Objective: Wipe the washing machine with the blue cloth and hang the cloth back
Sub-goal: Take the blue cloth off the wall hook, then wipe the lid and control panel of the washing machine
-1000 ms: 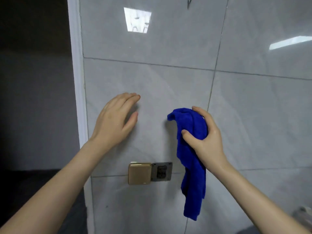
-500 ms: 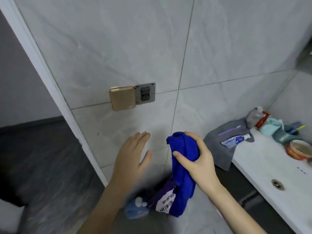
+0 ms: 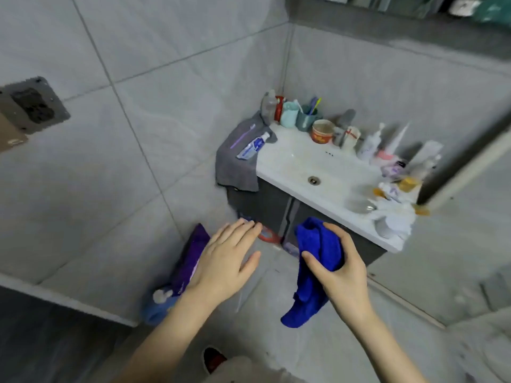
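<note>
We see the right hand (image 3: 344,275) gripping the blue cloth (image 3: 318,250), thumb and fingers curled round its bunched upper part. The cloth's loose end hangs below the palm, above the tiled floor (image 3: 276,344). The left hand (image 3: 225,261) is held out flat just to the left, fingers straight, holding nothing; the two hands are apart. Beyond the left hand, against the wall (image 3: 138,161), we make out a purple bag (image 3: 193,252) and a blue bottle (image 3: 156,309). Farther off to the right is a white sink surface (image 3: 293,161). A grey towel (image 3: 235,167) is draped over its left end, and a toothpaste tube (image 3: 253,146) lies on the towel. Cups (image 3: 289,114) stand at the back. A grey socket (image 3: 33,106) sits far left on the wall.
</note>
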Demonstrator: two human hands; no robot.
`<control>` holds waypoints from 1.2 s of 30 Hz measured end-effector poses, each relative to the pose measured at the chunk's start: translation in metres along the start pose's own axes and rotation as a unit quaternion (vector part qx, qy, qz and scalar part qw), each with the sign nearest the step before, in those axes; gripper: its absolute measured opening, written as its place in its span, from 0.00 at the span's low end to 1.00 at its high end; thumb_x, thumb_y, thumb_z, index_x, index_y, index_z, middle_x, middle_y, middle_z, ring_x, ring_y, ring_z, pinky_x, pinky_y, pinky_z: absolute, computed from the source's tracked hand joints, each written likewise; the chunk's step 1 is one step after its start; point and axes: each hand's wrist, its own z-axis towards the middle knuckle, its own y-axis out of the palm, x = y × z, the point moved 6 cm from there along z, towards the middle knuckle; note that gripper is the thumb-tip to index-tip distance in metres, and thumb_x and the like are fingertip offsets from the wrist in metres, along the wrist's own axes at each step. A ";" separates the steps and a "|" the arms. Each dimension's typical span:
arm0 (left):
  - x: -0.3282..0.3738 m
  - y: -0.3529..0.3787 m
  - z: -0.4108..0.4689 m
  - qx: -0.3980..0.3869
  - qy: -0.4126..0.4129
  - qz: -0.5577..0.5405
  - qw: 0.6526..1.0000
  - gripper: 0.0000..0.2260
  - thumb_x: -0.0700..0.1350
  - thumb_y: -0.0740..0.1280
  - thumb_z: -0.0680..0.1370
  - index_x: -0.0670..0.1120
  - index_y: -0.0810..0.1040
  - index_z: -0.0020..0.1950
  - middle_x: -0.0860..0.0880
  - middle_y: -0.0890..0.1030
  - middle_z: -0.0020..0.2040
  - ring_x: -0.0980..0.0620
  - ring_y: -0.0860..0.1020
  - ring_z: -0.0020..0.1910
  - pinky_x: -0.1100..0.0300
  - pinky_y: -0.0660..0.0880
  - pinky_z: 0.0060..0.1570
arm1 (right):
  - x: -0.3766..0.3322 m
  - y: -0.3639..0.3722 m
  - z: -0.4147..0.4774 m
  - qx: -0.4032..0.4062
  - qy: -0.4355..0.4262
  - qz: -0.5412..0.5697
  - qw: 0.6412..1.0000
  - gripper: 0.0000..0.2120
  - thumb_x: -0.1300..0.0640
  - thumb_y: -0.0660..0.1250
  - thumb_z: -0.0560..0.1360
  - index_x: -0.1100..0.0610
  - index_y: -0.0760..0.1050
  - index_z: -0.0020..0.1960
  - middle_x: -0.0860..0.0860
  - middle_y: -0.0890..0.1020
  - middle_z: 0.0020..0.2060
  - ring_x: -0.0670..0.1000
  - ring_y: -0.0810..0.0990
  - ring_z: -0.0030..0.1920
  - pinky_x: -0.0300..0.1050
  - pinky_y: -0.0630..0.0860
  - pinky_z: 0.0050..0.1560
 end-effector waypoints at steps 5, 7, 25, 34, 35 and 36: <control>0.140 0.060 0.014 -0.051 0.126 -0.050 0.989 0.23 0.52 0.58 0.81 0.49 0.68 0.76 0.50 0.71 0.74 0.49 0.66 0.75 0.54 0.55 0.76 | 0.049 -0.139 -0.084 0.133 0.067 -0.019 0.989 0.26 0.56 0.76 0.70 0.40 0.72 0.63 0.37 0.78 0.59 0.39 0.76 0.60 0.40 0.72 0.56; 0.201 0.091 0.009 -0.082 0.175 -0.065 0.979 0.23 0.53 0.58 0.81 0.51 0.67 0.77 0.51 0.70 0.75 0.49 0.64 0.76 0.53 0.53 0.77 | 0.068 -0.191 -0.123 0.193 0.098 -0.022 0.976 0.26 0.57 0.76 0.70 0.38 0.72 0.62 0.34 0.78 0.58 0.37 0.76 0.59 0.37 0.70 0.54; 0.609 0.280 0.043 -0.266 0.526 -0.137 0.796 0.22 0.53 0.60 0.81 0.48 0.72 0.74 0.50 0.74 0.71 0.48 0.69 0.73 0.52 0.60 0.74 | 0.174 -0.496 -0.331 0.614 0.245 -0.037 0.749 0.24 0.57 0.76 0.70 0.37 0.73 0.59 0.34 0.79 0.55 0.36 0.78 0.55 0.35 0.71 0.51; 0.833 0.327 0.053 -0.266 0.722 -0.163 0.617 0.22 0.52 0.60 0.80 0.45 0.74 0.72 0.47 0.76 0.70 0.46 0.72 0.71 0.51 0.66 0.72 | 0.176 -0.603 -0.391 0.773 0.247 -0.058 0.581 0.24 0.58 0.76 0.70 0.41 0.74 0.60 0.37 0.80 0.56 0.38 0.78 0.56 0.28 0.73 0.49; 0.857 0.331 0.048 -0.267 0.734 -0.168 0.601 0.22 0.51 0.62 0.80 0.44 0.74 0.72 0.46 0.76 0.70 0.45 0.72 0.71 0.49 0.66 0.71 | 0.176 -0.612 -0.400 0.784 0.247 -0.062 0.566 0.24 0.58 0.76 0.70 0.41 0.74 0.61 0.37 0.80 0.56 0.38 0.78 0.56 0.26 0.72 0.48; 0.879 0.336 0.040 -0.269 0.744 -0.171 0.587 0.22 0.51 0.62 0.80 0.44 0.74 0.72 0.46 0.76 0.69 0.44 0.72 0.70 0.48 0.66 0.71 | 0.178 -0.620 -0.410 0.793 0.250 -0.065 0.552 0.24 0.58 0.76 0.70 0.42 0.74 0.61 0.37 0.80 0.57 0.38 0.78 0.56 0.26 0.72 0.48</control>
